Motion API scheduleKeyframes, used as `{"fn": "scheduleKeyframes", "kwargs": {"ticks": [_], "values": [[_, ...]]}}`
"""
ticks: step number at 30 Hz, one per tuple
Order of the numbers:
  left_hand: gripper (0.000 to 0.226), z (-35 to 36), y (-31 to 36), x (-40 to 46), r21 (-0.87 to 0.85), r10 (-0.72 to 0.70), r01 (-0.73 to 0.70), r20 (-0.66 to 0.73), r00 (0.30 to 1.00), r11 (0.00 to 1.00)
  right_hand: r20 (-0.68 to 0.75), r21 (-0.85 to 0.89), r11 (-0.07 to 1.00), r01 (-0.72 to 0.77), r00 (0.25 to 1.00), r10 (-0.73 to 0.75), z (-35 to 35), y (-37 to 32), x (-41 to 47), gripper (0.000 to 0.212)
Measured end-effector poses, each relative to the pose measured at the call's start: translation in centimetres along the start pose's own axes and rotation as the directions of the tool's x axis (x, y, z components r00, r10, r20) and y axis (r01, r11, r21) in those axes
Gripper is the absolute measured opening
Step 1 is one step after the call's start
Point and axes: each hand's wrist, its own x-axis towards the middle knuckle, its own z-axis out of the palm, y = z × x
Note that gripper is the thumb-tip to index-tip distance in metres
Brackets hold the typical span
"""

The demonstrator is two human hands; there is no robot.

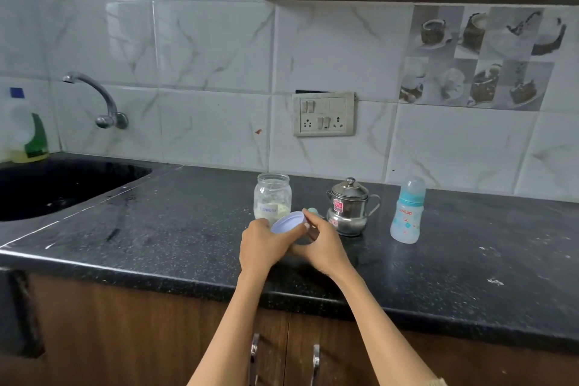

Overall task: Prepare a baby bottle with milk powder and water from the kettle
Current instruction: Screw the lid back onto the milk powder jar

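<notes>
Your left hand point(261, 246) covers the jar point(273, 197) base and part of its label, so you can't read the txt. Your right hand point(322, 244) hides most of a small teal item point(312, 210) poking up just above its fingertips; can't tell what it is. Lid point(288, 222) edge nearest your fingers is covered. Kettle point(347, 207) sticker too small to read. Soap bottle point(26, 131) is blurred, cut by the left edge.

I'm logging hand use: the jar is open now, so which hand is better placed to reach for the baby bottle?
Right, probably. The baby bottle stands on the right hand's side, past the kettle. The left hand holds the lid by the jar.
</notes>
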Motion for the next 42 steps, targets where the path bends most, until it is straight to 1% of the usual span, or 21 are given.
{"fn": "scheduleKeyframes", "kwargs": {"ticks": [1,3,5,6,7,8,10,11,12,15,16,17,18,20,24,27,29,31,35,38,42], "values": [[0.065,0.0,0.4,0.4,-0.035,0.009,-0.008,0.019,1.000,0.999,-0.044,0.012,1.000,0.017,0.999,-0.017,0.1,-0.2,0.5,0.090],[0.065,-0.1,1.1,1.4,-0.129,0.047,-0.038,0.069,0.996,0.991,-0.089,0.026,0.998,0.064,0.994,-0.062,0.1,-0.8,1.8,0.091],[0.061,-0.6,1.7,2.4,-0.246,0.106,-0.079,0.099,0.989,0.966,-0.114,0.038,0.992,0.119,0.987,-0.114,-0.3,-1.4,3.4,0.087],[0.057,-0.8,1.8,3.1,-0.304,0.123,-0.089,0.093,0.988,0.948,-0.132,0.038,0.990,0.135,0.983,-0.129,-0.6,-1.9,4.3,0.085],[0.067,-1.0,1.8,4.0,-0.334,0.135,-0.103,0.072,0.988,0.937,-0.155,0.029,0.989,0.147,0.978,-0.141,-1.0,-2.5,5.3,0.082],[0.084,-1.2,1.7,4.9,-0.341,0.134,-0.110,0.047,0.990,0.934,-0.181,0.011,0.987,0.161,0.971,-0.157,-1.5,-3.1,6.3,0.080],[0.108,-1.6,1.3,6.6,-0.293,0.122,-0.105,0.038,0.992,0.950,-0.205,-0.043,0.981,0.188,0.960,-0.193,-2.7,-4.6,8.7,0.077],[0.115,-1.6,1.0,7.5,-0.254,0.102,-0.084,0.057,0.993,0.964,-0.179,-0.085,0.978,0.191,0.962,-0.204,-3.1,-5.3,9.9,0.077],[0.120,-1.5,0.8,8.3,-0.218,0.078,-0.060,0.075,0.994,0.974,-0.122,-0.148,0.971,0.187,0.971,-0.205,-3.5,-6.0,11.0,0.078],[0.127,-0.8,0.3,10.5,-0.115,0.024,-0.014,0.090,0.996,0.993,0.131,-0.352,0.919,0.177,0.982,-0.139,-3.5,-7.6,13.9,0.080],[0.126,-0.4,0.3,11.1,-0.079,0.016,-0.009,0.091,0.996,0.997,0.212,-0.404,0.897,0.178,0.972,-0.098,-3.2,-7.9,14.6,0.081],[0.119,-0.2,0.3,11.5,-0.048,0.014,-0.010,0.088,0.996,0.999,0.285,-0.449,0.875,0.182,0.957,-0.053,-2.9,-8.1,15.3,0.081],[0.108,0.1,0.3,11.9,-0.029,0.022,-0.020,0.083,0.996,0.999,0.343,-0.495,0.849,0.184,0.939,-0.003,-2.5,-8.3,15.9,0.080],[0.089,0.6,0.1,12.7,-0.045,0.043,-0.040,0.065,0.997,0.998,0.426,-0.590,0.782,0.202,0.901,0.089,-1.7,-8.8,16.9,0.079],[0.069,1.1,-0.2,13.4,-0.079,0.058,-0.054,0.047,0.997,0.995,0.518,-0.703,0.657,0.271,0.828,0.212,-0.2,-10.0,18.2,0.075],[0.069,1.4,-0.6,13.6,-0.099,0.086,-0.084,0.024,0.996,0.992,0.566,-0.738,0.586,0.336,0.781,0.264,0.9,-10.5,18.7,0.072],[0.073,1.5,-0.7,13.6,-0.107,0.089,-0.088,0.005,0.996,0.990,0.585,-0.754,0.541,0.372,0.756,0.295,1.3,-10.8,18.9,0.072],[0.071,1.5,-0.8,13.5,-0.122,0.083,-0.082,0.002,0.997,0.989,0.584,-0.769,0.509,0.386,0.748,0.315,1.4,-11.0,19.1,0.072],[0.068,1.5,-0.8,13.4,-0.147,0.096,-0.096,-0.011,0.995,0.984,0.575,-0.777,0.507,0.374,0.750,0.327,1.4,-11.2,19.1,0.072],[0.067,1.6,-0.9,13.5,-0.158,0.091,-0.091,-0.007,0.996,0.983,0.532,-0.817,0.462,0.345,0.761,0.372,1.6,-11.7,19.0,0.072],[0.061,1.7,-1.1,13.6,-0.158,0.095,-0.096,-0.015,0.995,0.983,0.495,-0.843,0.440,0.310,0.767,0.409,1.9,-12.0,19.2,0.071]]}}
